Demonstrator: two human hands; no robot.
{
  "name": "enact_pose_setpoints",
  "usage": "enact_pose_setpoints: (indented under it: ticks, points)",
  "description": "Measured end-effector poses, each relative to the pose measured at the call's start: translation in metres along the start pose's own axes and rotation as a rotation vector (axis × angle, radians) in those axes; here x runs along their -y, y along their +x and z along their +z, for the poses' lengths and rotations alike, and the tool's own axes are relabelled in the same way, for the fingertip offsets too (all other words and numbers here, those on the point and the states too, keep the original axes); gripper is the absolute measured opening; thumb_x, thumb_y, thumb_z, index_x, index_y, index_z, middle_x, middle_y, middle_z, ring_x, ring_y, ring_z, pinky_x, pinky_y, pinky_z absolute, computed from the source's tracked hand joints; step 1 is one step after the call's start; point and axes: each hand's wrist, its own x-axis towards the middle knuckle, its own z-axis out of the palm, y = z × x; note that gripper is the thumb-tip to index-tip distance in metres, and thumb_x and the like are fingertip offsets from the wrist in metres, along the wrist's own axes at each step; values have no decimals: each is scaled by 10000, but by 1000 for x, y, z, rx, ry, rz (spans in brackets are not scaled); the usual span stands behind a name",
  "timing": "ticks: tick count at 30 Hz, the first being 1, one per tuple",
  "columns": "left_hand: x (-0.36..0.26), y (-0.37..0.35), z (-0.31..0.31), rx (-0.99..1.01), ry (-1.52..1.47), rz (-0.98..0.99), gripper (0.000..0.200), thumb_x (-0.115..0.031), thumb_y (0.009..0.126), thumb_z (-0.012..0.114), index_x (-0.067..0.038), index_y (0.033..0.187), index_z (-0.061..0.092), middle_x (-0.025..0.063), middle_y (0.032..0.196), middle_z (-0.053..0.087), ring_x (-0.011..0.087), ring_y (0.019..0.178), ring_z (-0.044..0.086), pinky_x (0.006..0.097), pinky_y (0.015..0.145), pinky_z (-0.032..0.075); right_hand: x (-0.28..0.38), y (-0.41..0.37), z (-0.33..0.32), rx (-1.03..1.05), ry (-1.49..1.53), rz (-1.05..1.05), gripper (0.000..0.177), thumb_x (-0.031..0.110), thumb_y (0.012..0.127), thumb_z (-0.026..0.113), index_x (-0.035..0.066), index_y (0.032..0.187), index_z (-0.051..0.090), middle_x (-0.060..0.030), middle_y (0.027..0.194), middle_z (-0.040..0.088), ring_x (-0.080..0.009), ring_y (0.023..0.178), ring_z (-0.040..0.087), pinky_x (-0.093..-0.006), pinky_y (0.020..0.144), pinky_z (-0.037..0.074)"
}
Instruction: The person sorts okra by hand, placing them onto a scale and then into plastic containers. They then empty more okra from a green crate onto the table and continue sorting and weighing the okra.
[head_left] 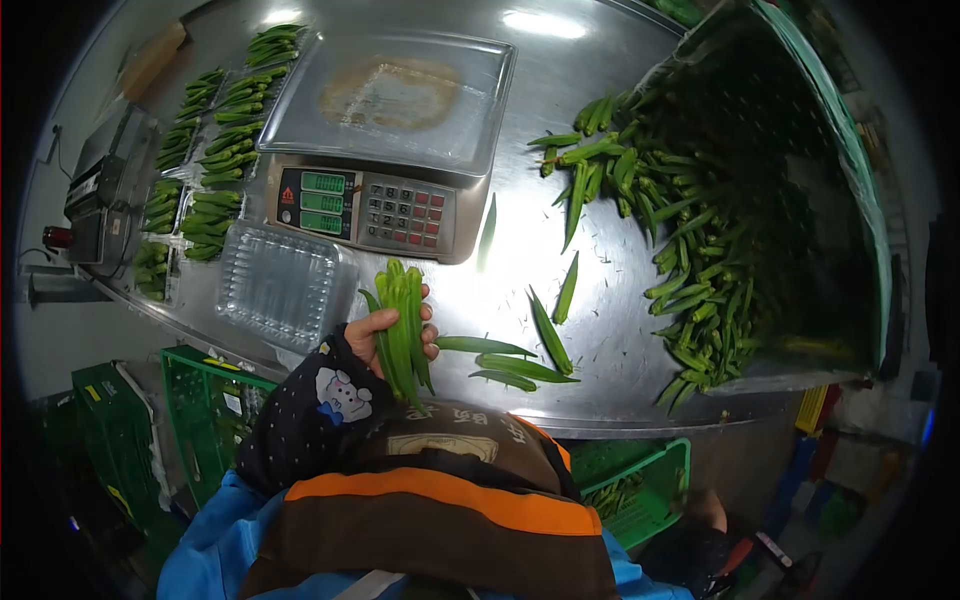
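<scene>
My left hand (372, 338) is wrapped round a bunch of green okra (402, 325), held upright above the table's near edge. Just right of it, several loose okra pods (522, 368) lie on the metal. A clear plastic tray (280, 283) rests at the left of that hand. Low at the right, what looks like my right hand (708, 510) is down beside a green crate (655, 515) with okra inside. It is blurred and dim, so its fingers cannot be made out.
A scale (470, 215) with lit displays stands ahead, a large clear tray (500, 110) on top. Packed okra trays (212, 222) line the left. A big okra heap (700, 270) spills from a dark lined container (875, 250) at right. Green crates (175, 420) stand below left.
</scene>
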Motion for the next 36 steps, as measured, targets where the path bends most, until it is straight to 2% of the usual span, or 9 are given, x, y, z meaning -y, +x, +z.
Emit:
enact_pose_setpoints:
  ticks: [2, 6, 8, 17, 19, 22, 29, 32, 36]
  points:
    - [-1, 2, -2, -21, 29, -27, 550, -191, 770, 650, -99, 1259, 416, 73, 1007, 515, 224, 910, 494, 398, 812, 428, -16, -22, 15, -374, -453, 31, 366, 148, 684, 742, 15, 1011, 645, -147, 919, 668, -211, 823, 638, -343, 748, 477]
    - [0, 8, 0, -29, 50, -80, 516, -171, 782, 637, -90, 1245, 425, 83, 1044, 511, 236, 931, 492, 399, 827, 430, 196, -14, 57, -419, 405, -439, 214, 11, 712, 699, -1, 909, 614, -78, 844, 611, -177, 711, 570, -275, 662, 447]
    - [-3, 7, 3, -25, 60, -111, 501, -158, 788, 631, -88, 1239, 425, 82, 1061, 513, 236, 938, 492, 403, 830, 428, 264, 2, 89, -413, 75, -806, 242, 108, 741, 697, 39, 956, 610, -104, 866, 595, -260, 746, 579, -315, 672, 461]
    - [-21, -13, 15, -143, 100, -62, 457, -144, 772, 651, -104, 1191, 472, 85, 1152, 508, 245, 1020, 505, 412, 890, 444, 319, 71, 146, -647, -159, -813, 277, 125, 720, 715, 56, 950, 577, -82, 815, 577, -238, 700, 566, -327, 633, 449]
    - [-19, -13, 7, -122, 84, -83, 460, -143, 771, 654, -106, 1192, 471, 85, 1164, 504, 245, 1022, 510, 411, 892, 446, 317, 59, 135, -240, 395, -624, 271, 78, 703, 712, 47, 922, 555, -77, 775, 562, -222, 743, 548, -317, 674, 439]
    - [-17, -10, -3, -63, 71, -116, 476, -141, 768, 659, -110, 1202, 465, 84, 1178, 498, 243, 1015, 520, 411, 895, 448, 297, 46, 128, -93, 411, -737, 245, 18, 718, 695, 24, 905, 536, -57, 805, 568, -147, 736, 554, -280, 680, 444]
    - [-12, -6, -6, -68, 61, -113, 518, -138, 775, 640, -102, 1251, 439, 93, 1099, 529, 247, 939, 544, 423, 870, 452, 295, 31, 118, -235, 348, -833, 243, 9, 790, 631, 18, 1016, 543, -101, 881, 585, -164, 762, 567, -279, 735, 443]
    - [-16, -3, -19, 77, 10, -146, 513, -137, 778, 627, -99, 1253, 437, 104, 1080, 546, 263, 963, 551, 447, 914, 436, 278, 49, 117, 78, 1274, -541, 296, 85, 936, 468, -30, 1208, 497, -91, 934, 598, -190, 810, 591, -302, 767, 474]
    - [-13, -1, 12, -90, 89, -104, 461, -134, 786, 605, -88, 1216, 446, 115, 1209, 515, 300, 1169, 479, 486, 1041, 360, 299, 14, 103, 376, 1369, -560, 341, 130, 938, 489, -18, 1243, 457, -125, 950, 604, -211, 831, 606, -322, 767, 488]
